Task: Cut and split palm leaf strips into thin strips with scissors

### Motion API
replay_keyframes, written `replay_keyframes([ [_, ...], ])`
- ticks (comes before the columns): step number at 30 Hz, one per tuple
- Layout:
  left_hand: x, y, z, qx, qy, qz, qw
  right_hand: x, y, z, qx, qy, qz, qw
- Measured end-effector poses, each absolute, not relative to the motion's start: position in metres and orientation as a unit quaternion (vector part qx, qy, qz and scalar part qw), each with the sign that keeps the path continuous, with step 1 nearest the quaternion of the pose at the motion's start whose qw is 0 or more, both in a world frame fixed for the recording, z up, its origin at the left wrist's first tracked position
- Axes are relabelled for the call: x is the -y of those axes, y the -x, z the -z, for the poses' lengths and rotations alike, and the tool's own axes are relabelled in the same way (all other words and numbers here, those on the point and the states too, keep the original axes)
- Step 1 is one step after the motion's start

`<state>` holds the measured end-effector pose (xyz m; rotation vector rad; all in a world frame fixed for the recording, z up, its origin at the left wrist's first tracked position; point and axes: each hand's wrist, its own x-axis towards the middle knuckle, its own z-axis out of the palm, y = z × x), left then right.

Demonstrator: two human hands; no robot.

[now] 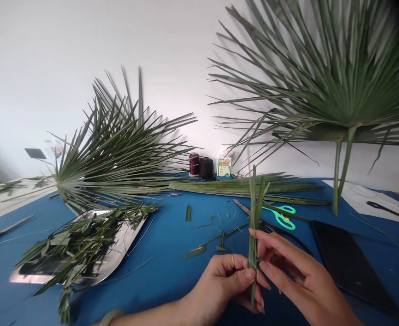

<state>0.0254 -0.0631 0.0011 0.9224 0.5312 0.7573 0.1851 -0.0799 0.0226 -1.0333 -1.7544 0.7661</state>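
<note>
Pinching two or more strips (pixel 253 217) of green leaf between thumb and fingers, the left hand (pixel 225 280) holds them roughly upright above the blue table (pixel 172 258). The right hand (pixel 296 267) has its index fingertip against the strips higher up, its thumb close to them lower down; whether it grips them I cannot tell. Just beyond lie green-handled scissors (pixel 278 218), and to the right a black slab (pixel 350 262). Offcuts (pixel 188 213) dot the table. On the left, a tray (pixel 116 253) bears heaped cuttings (pixel 72 240); palm leaves (pixel 120 145) spread behind it. Spools (pixel 206 168) stand beside a box (pixel 224 166).
</note>
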Motion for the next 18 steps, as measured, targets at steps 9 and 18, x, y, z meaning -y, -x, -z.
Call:
replay_keyframes([
  [9, 0.0621, -0.0242, 0.0003, -0.241, -0.416, -0.369, 0.795, 0.0783, -0.1909, -0.0200, 0.734, 0.434, -0.237, 0.467],
  [18, 0.0647, -0.0252, -0.0007, -0.228, -0.408, -0.365, 0.805, 0.0799, -0.1898, -0.0169, 0.793, 0.398, -0.073, 0.456],
])
